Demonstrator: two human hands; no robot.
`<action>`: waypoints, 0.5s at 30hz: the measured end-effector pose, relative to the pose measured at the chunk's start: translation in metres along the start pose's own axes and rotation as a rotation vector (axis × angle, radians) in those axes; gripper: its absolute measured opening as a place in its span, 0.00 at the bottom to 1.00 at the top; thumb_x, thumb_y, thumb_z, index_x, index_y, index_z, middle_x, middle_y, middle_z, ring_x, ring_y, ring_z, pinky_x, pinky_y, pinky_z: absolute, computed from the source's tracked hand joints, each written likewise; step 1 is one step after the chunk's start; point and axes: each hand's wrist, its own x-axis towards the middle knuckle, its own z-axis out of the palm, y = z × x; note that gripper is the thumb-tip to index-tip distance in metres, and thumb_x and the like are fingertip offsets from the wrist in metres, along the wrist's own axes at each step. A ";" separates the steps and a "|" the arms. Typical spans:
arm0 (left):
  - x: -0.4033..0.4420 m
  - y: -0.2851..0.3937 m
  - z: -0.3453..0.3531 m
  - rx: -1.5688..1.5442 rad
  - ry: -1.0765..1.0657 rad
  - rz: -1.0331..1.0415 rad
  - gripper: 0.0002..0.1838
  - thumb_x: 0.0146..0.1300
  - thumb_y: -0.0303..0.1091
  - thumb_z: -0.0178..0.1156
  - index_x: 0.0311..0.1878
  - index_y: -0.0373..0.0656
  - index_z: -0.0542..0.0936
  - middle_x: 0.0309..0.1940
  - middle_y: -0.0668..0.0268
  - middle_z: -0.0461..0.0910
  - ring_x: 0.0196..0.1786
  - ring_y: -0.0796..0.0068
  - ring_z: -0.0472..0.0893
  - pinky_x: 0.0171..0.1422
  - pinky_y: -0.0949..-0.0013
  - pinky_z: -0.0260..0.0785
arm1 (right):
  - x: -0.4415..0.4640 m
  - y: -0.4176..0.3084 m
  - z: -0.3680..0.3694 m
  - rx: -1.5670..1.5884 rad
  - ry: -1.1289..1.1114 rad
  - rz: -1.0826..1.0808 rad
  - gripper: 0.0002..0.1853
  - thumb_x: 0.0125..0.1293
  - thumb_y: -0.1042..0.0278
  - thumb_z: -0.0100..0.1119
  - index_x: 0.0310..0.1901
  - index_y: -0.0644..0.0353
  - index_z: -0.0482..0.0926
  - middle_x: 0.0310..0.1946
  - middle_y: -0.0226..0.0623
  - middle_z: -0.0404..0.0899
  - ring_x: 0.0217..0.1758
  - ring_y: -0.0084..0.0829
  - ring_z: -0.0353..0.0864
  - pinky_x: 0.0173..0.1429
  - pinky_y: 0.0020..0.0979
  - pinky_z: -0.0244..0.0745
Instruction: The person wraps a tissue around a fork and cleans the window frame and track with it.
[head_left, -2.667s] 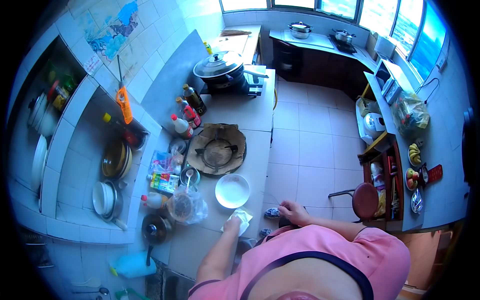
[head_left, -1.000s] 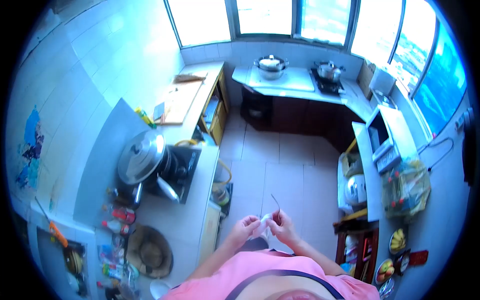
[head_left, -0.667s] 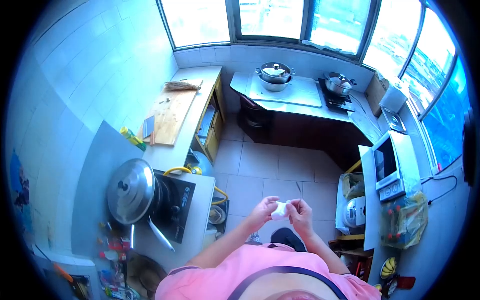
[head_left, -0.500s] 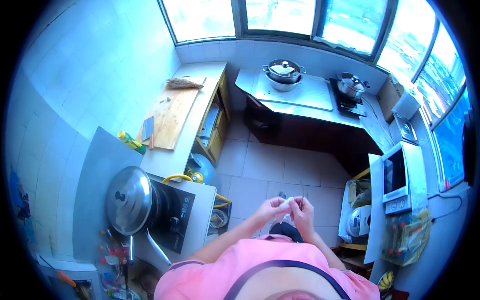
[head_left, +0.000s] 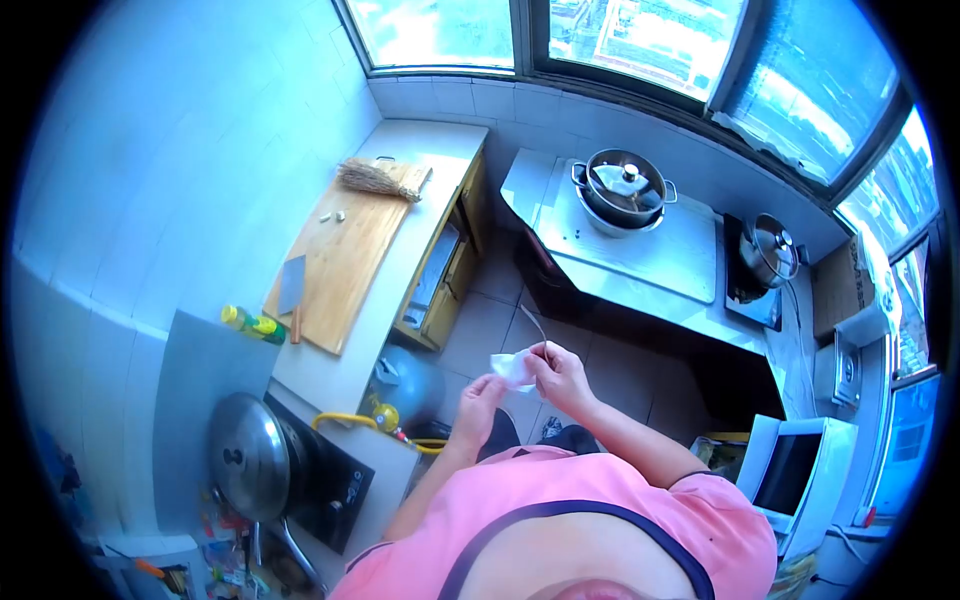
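A crumpled white, tissue-like piece [head_left: 512, 370] is pinched between my two hands in front of my body. My left hand [head_left: 480, 402] grips its near-left edge with closed fingers. On its other side my right hand [head_left: 560, 380] is closed, touching the white piece. A thin, curved, stalk-like strip [head_left: 534, 320] sticks up from the right fingers; its lower end is hidden in the hand. To the left, a wooden cutting board [head_left: 355, 255] carries a cleaver [head_left: 291, 284], a straw brush [head_left: 376, 180] and a few small pale pieces [head_left: 333, 217].
At left, a lidded wok [head_left: 250, 455] sits on a black cooktop, near a yellow-green bottle [head_left: 253, 325]. Below the counter is a gas cylinder [head_left: 410, 380] with a yellow hose. Lidded pots [head_left: 625, 188] stand on the far counter; a microwave [head_left: 800, 475] is at right.
My view has turned left. My hands have shifted left and upward in the picture and drawn slightly apart, with the white piece showing more between them. The stalk-like strip is more visible.
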 end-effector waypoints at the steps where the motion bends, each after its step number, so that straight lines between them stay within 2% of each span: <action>1: 0.019 0.009 -0.006 -0.132 0.020 0.063 0.12 0.72 0.33 0.49 0.50 0.36 0.76 0.46 0.60 0.80 0.49 0.71 0.79 0.59 0.67 0.70 | 0.025 0.002 -0.001 -0.026 0.000 -0.028 0.09 0.68 0.69 0.56 0.39 0.67 0.78 0.24 0.27 0.76 0.27 0.15 0.70 0.30 0.23 0.66; 2: 0.037 0.017 -0.011 -0.265 0.041 0.126 0.12 0.72 0.33 0.49 0.50 0.36 0.76 0.45 0.60 0.80 0.49 0.71 0.80 0.58 0.67 0.70 | 0.046 -0.001 0.000 -0.028 0.002 -0.020 0.09 0.68 0.69 0.56 0.39 0.67 0.78 0.24 0.27 0.76 0.27 0.15 0.70 0.30 0.23 0.66; 3: 0.050 0.048 0.008 -0.295 0.117 0.071 0.09 0.72 0.35 0.52 0.42 0.41 0.77 0.37 0.68 0.78 0.39 0.81 0.78 0.49 0.76 0.70 | 0.069 -0.009 0.002 -0.003 0.001 0.027 0.09 0.67 0.69 0.56 0.39 0.67 0.78 0.24 0.27 0.76 0.27 0.15 0.70 0.30 0.23 0.66; 4: 0.074 0.058 0.003 -0.300 0.117 0.062 0.09 0.72 0.35 0.52 0.42 0.41 0.77 0.37 0.68 0.78 0.39 0.81 0.78 0.49 0.76 0.70 | 0.089 -0.013 0.004 0.023 0.002 0.075 0.09 0.67 0.69 0.57 0.39 0.67 0.78 0.24 0.27 0.75 0.27 0.15 0.70 0.30 0.23 0.66; 5: 0.098 0.066 -0.004 -0.296 0.098 0.037 0.08 0.72 0.35 0.52 0.42 0.41 0.76 0.36 0.68 0.78 0.38 0.80 0.78 0.48 0.76 0.70 | 0.111 -0.002 0.007 0.023 0.034 -0.024 0.08 0.67 0.69 0.57 0.39 0.67 0.78 0.24 0.27 0.76 0.25 0.15 0.69 0.28 0.23 0.65; 7: 0.146 0.081 -0.020 -0.259 0.022 0.008 0.08 0.71 0.34 0.54 0.45 0.40 0.75 0.37 0.68 0.78 0.38 0.80 0.78 0.44 0.76 0.72 | 0.153 0.006 0.009 -0.036 0.107 -0.010 0.08 0.67 0.69 0.57 0.38 0.66 0.78 0.23 0.27 0.75 0.24 0.15 0.69 0.27 0.22 0.64; 8: 0.165 0.091 -0.026 -0.260 0.013 0.000 0.08 0.71 0.34 0.54 0.45 0.40 0.75 0.37 0.68 0.78 0.38 0.80 0.78 0.44 0.76 0.72 | 0.172 0.005 0.010 -0.087 0.173 0.004 0.07 0.68 0.69 0.57 0.38 0.66 0.78 0.23 0.27 0.75 0.22 0.15 0.69 0.26 0.21 0.64; 9: 0.181 0.115 -0.016 -0.145 -0.036 -0.038 0.08 0.69 0.33 0.56 0.46 0.40 0.74 0.37 0.68 0.78 0.38 0.81 0.79 0.44 0.76 0.72 | 0.187 -0.009 0.010 0.070 0.192 0.122 0.08 0.68 0.69 0.56 0.37 0.66 0.77 0.22 0.27 0.74 0.19 0.14 0.68 0.23 0.20 0.62; 11: 0.217 0.141 -0.012 -0.002 -0.096 -0.081 0.11 0.65 0.30 0.61 0.48 0.38 0.74 0.39 0.66 0.80 0.40 0.80 0.79 0.46 0.75 0.73 | 0.218 -0.016 0.010 0.169 0.229 0.123 0.08 0.69 0.69 0.55 0.38 0.65 0.75 0.22 0.28 0.74 0.17 0.14 0.67 0.22 0.19 0.60; 15: 0.296 0.169 -0.020 -0.071 -0.025 -0.180 0.11 0.66 0.31 0.60 0.49 0.39 0.74 0.39 0.65 0.80 0.40 0.78 0.80 0.47 0.72 0.73 | 0.268 -0.023 0.004 0.200 0.338 0.140 0.09 0.72 0.66 0.51 0.41 0.64 0.75 0.25 0.30 0.77 0.17 0.14 0.66 0.22 0.18 0.60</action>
